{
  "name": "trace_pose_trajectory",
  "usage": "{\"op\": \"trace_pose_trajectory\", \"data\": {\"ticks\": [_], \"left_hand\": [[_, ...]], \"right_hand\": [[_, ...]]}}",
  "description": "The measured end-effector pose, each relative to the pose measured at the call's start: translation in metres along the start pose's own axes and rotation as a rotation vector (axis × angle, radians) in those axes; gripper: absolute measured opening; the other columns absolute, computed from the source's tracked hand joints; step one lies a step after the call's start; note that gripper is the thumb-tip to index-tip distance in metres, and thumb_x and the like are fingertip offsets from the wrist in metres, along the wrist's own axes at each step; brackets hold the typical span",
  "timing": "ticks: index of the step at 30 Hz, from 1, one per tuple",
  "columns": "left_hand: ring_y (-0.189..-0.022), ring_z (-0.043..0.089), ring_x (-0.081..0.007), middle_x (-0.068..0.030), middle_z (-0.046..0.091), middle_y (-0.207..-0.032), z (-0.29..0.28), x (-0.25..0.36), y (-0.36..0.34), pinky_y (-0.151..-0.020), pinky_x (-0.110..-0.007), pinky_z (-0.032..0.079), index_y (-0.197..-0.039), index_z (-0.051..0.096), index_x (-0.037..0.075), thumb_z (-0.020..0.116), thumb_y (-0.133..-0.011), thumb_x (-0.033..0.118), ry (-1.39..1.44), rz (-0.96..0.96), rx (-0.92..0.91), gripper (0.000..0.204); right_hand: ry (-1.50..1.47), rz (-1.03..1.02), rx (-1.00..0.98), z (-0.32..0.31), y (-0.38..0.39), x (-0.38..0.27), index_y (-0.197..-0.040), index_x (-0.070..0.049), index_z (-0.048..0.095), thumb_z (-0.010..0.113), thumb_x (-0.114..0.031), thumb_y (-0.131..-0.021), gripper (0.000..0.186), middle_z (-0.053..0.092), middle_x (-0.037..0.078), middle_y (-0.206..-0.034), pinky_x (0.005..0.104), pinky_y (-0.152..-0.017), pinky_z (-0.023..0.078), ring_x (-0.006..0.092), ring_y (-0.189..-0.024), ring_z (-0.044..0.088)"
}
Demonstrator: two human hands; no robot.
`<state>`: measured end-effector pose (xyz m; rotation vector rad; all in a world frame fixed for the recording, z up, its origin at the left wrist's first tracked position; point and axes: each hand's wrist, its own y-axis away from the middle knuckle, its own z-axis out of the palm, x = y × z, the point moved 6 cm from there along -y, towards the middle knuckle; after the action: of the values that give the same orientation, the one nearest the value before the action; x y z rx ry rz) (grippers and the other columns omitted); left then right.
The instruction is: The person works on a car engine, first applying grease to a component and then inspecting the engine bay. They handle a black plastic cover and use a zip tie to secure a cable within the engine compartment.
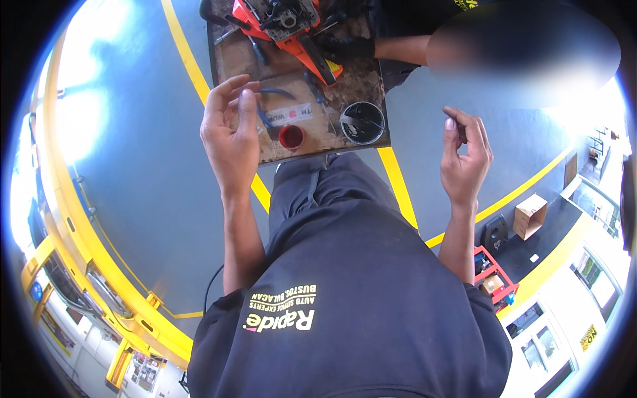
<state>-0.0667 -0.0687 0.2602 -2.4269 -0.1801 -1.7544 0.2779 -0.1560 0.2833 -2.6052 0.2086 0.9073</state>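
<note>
- Worktable [361, 83], twelve o'clock: bears orange chainsaw [286, 26], red cup [292, 137].
- Left hand [231, 126], ten-thirty: loosely spread, seemingly empty.
- Right hand [466, 159], two-thirty: half-curled; pinch cannot be told.
- Advisable: reach without tipping red cup.

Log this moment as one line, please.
left hand: empty, raised left of red cup | right hand: empty, raised right of table | on table: orange machine, round tub | gloved co-worker hand: beside orange machine
</note>
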Motion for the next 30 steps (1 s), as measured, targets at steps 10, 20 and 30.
{"op": "trace_pose_trajectory", "data": {"ticks": [10, 20, 30], "left_hand": [[-0.098, 0.071, -0.0131, -0.0091, 0.075, -0.107, -0.011, -0.001, 0.009, -0.084, -0.026, 0.053, -0.12, 0.066, -0.001, 0.062, -0.104, 0.011, 0.014, 0.011, 0.016, 0.021], [-0.099, 0.071, -0.0127, -0.009, 0.075, -0.108, -0.016, 0.0, 0.014, -0.083, -0.026, 0.053, -0.119, 0.067, 0.0, 0.062, -0.104, 0.01, 0.022, 0.015, 0.009, 0.02], [-0.101, 0.071, -0.014, -0.009, 0.075, -0.11, -0.021, -0.006, 0.02, -0.088, -0.027, 0.053, -0.12, 0.066, 0.0, 0.061, -0.104, 0.011, 0.035, -0.005, 0.006, 0.02]], "right_hand": [[-0.01, -0.003, 0.014, -0.006, 0.007, -0.003, -0.106, -0.007, 0.076, 0.065, -0.01, -0.1, 0.012, 0.071, 0.004, -0.092, 0.0241, -0.062, 0.048, 0.0099, -0.072, 0.06], [-0.002, -0.002, 0.002, -0.009, 0.016, -0.008, -0.107, -0.007, 0.075, 0.065, -0.01, -0.1, 0.012, 0.071, 0.005, -0.092, 0.0252, -0.062, 0.048, 0.0108, -0.072, 0.061], [-0.029, -0.017, 0.004, -0.01, 0.015, -0.013, -0.108, -0.006, 0.075, 0.066, -0.01, -0.1, 0.013, 0.071, 0.005, -0.092, 0.0263, -0.061, 0.048, 0.0119, -0.072, 0.062]]}}
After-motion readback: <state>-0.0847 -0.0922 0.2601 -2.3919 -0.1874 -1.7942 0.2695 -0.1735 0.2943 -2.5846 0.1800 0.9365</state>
